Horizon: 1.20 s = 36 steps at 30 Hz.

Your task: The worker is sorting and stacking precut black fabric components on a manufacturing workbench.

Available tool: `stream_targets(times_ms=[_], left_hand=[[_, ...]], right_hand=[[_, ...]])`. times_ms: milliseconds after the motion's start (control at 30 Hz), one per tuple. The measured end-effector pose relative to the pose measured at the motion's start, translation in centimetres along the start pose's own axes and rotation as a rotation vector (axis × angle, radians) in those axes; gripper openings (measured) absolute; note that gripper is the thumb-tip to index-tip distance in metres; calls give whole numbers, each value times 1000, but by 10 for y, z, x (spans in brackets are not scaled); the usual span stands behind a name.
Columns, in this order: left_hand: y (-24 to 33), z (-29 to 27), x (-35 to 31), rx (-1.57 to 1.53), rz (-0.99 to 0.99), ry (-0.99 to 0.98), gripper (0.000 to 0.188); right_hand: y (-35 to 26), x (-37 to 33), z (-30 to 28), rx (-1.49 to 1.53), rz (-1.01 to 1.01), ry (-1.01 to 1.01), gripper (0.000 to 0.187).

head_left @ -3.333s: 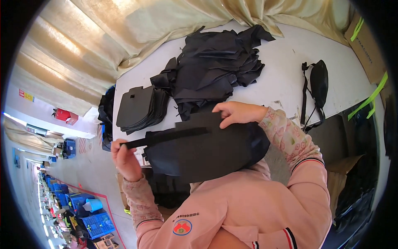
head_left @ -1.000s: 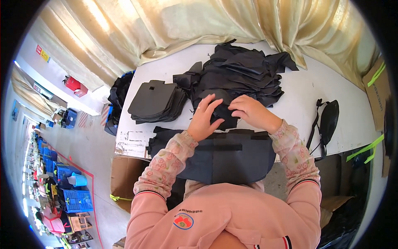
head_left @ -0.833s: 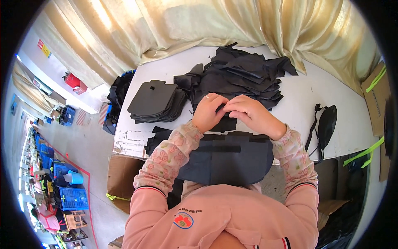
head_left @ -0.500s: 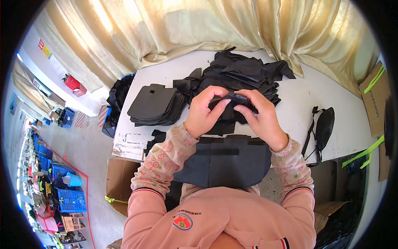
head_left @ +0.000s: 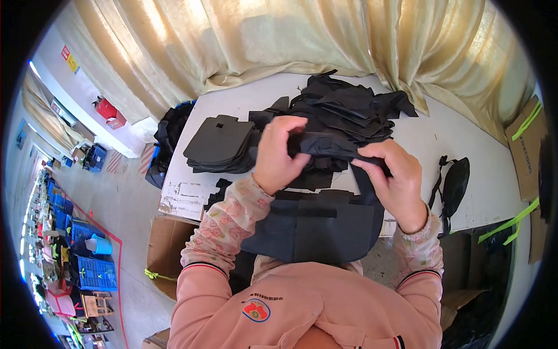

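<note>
Between my hands, above the white table, a piece of black fabric [head_left: 325,145] is stretched sideways. My left hand [head_left: 279,154] pinches its left end between thumb and fingers. The right end is gripped by my right hand [head_left: 398,177], and a black strip hangs down beside that hand. Behind them lies a loose heap of black fabric pieces [head_left: 349,104]. To the left stands a stack of flat black panels [head_left: 215,142], the top one with a small rectangular cutout. A wide dark panel [head_left: 317,227] lies at the near table edge, partly in front of my body.
A small black pouch with a strap [head_left: 456,186] rests on the white table [head_left: 427,136] at the right. Cardboard boxes stand below left [head_left: 168,250] and at far right [head_left: 523,157]. A pale curtain [head_left: 279,41] hangs along the back. Blue crates [head_left: 96,273] stand on the floor at left.
My hands have moved apart, the right one shifting right and nearer. The fabric between them, bunched up before, is now drawn out lengthwise.
</note>
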<state>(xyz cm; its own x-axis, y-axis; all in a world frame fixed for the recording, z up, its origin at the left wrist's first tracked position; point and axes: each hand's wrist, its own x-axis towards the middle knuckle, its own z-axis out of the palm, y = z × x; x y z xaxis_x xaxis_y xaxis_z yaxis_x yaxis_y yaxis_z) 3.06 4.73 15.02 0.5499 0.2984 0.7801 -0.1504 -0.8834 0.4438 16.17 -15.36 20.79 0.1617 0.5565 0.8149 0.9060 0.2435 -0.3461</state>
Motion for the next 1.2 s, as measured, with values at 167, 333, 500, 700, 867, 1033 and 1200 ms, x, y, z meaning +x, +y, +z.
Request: stream_targets(times_ms=[167,333,500,700,867,1033,1200], left_hand=[[-39,-40,-15,398,8,72,60],[-70,-91,-49,509,-60,-72,42],[-74,-155,-91,146,-440,-355,34],[-59,-218,-103,-59,-910,-807,17],[-105,-207,-131,159,-860,-1156,35],[-139,-157,-163,105,-1004,-1213,35],[-150,-125,-161,130,-1043,-1208,35]], right_hand=[[-7,-19,-18,-29,58,-152,25],[-9,-38,-35,253,248,-574,23],[-7,-54,-50,783,390,-1037,22],[12,-72,-55,1010,513,-1117,23],[53,-116,-15,385,770,-938,31],[83,-159,17,42,499,-782,31],[67,-156,23,-406,389,-715,47]])
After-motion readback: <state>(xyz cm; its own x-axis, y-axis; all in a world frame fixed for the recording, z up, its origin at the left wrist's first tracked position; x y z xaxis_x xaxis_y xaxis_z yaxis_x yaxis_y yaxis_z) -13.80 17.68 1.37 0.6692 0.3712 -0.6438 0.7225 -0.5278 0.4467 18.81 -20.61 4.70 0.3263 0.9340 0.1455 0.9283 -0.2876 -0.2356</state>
